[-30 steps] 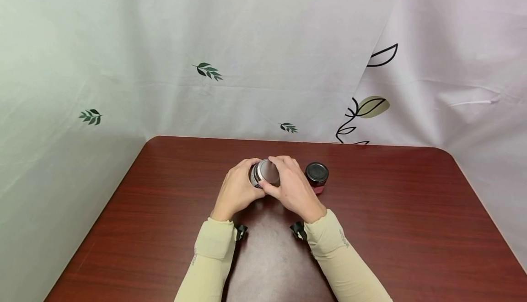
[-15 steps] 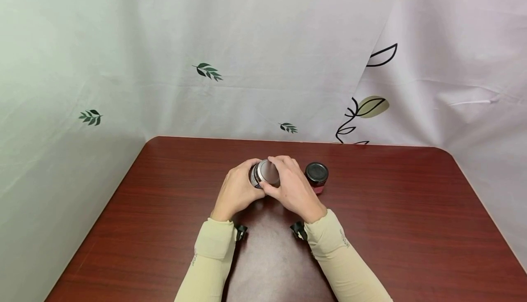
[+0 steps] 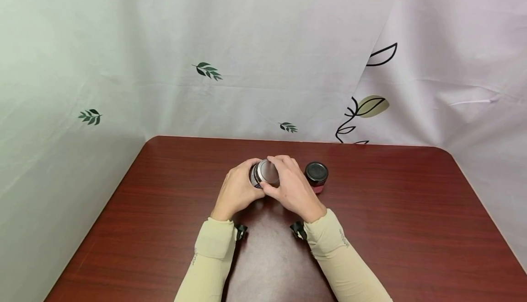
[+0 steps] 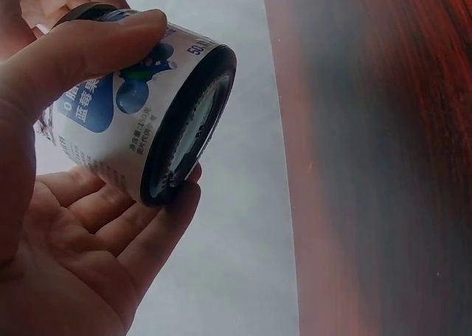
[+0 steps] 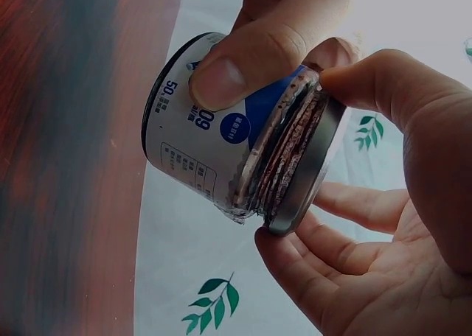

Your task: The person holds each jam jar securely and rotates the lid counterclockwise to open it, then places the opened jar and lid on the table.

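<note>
My left hand [image 3: 239, 186] grips the body of a glass jar [image 4: 122, 141] with a white and blue label showing blueberries, its thumb lying along the label. My right hand [image 3: 293, 188] pinches the rim of the jar's silver metal lid [image 5: 313, 170] between thumb and fingers. In both wrist views the jar is tilted. Between label and lid, the right wrist view shows the ridged, dark-streaked neck [image 5: 276, 159]. Whether the lid is still threaded on, I cannot tell. In the head view, my hands cover much of the jar.
A second jar with a black lid [image 3: 316, 172] and a red lower part stands just right of my right hand. The reddish-brown wooden table [image 3: 395, 210] has rounded back corners. A pale cloth with leaf prints [image 3: 255, 55] hangs behind it.
</note>
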`<action>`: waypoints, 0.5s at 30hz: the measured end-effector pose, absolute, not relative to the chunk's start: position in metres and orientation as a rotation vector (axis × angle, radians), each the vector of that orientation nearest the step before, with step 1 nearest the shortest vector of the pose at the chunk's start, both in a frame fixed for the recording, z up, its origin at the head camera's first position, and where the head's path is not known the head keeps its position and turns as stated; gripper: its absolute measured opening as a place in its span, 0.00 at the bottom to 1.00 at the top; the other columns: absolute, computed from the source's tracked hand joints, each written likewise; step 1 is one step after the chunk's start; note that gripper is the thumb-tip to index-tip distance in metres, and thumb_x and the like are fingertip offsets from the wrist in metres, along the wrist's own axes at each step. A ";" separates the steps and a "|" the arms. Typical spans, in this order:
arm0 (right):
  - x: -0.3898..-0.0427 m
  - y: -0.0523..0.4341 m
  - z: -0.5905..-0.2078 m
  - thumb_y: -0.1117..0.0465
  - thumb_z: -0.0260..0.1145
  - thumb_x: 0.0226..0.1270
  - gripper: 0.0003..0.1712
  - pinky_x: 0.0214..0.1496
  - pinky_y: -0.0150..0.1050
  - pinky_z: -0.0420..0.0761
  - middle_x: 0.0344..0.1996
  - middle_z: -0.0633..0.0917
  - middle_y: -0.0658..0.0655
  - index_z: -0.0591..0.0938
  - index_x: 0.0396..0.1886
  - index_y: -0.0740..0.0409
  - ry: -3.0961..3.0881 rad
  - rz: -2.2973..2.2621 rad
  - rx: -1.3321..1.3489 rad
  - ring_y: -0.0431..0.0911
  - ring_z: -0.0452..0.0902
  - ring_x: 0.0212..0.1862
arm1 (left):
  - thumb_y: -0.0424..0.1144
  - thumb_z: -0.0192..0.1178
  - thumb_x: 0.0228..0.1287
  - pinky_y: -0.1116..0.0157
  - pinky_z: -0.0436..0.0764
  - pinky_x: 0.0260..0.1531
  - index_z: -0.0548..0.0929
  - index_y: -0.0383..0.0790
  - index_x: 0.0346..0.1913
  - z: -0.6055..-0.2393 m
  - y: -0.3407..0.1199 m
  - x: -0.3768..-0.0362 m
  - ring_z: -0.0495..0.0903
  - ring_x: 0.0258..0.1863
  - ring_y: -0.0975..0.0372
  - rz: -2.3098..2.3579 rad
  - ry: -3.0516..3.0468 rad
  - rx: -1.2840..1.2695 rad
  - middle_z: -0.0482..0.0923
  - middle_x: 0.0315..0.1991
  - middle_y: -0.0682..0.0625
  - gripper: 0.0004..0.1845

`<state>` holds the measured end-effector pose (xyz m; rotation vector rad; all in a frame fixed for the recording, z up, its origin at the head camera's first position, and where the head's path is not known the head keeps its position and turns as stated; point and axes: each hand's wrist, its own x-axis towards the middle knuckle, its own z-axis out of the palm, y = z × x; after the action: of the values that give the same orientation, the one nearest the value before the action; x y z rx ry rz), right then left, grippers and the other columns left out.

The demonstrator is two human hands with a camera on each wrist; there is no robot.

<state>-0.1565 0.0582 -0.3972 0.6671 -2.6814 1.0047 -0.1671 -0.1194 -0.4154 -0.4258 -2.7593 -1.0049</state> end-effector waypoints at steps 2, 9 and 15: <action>-0.157 0.058 -0.397 0.55 0.74 0.60 0.35 0.56 0.45 0.78 0.58 0.77 0.61 0.76 0.65 0.65 -2.683 1.009 0.666 0.54 0.72 0.58 | 0.42 0.79 0.43 0.55 0.80 0.48 0.79 0.40 0.60 -0.415 -0.119 -0.167 0.82 0.46 0.55 -1.002 -2.759 -0.425 0.83 0.50 0.48 0.37; -0.157 0.058 -0.398 0.56 0.73 0.59 0.36 0.56 0.45 0.77 0.58 0.77 0.61 0.76 0.65 0.64 -2.681 1.005 0.666 0.54 0.72 0.57 | 0.42 0.78 0.43 0.56 0.80 0.46 0.79 0.40 0.60 -0.415 -0.119 -0.167 0.82 0.45 0.56 -1.000 -2.762 -0.426 0.83 0.50 0.48 0.36; -0.157 0.058 -0.398 0.56 0.72 0.59 0.35 0.55 0.44 0.77 0.58 0.77 0.60 0.76 0.65 0.64 -2.680 1.011 0.658 0.53 0.72 0.57 | 0.42 0.79 0.43 0.56 0.80 0.46 0.79 0.40 0.60 -0.415 -0.119 -0.168 0.83 0.45 0.55 -0.995 -2.762 -0.427 0.83 0.50 0.48 0.37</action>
<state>-0.1571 0.0577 -0.3978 0.6583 -2.6797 1.0106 -0.1677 -0.1192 -0.4155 -0.4273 -2.7622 -0.9952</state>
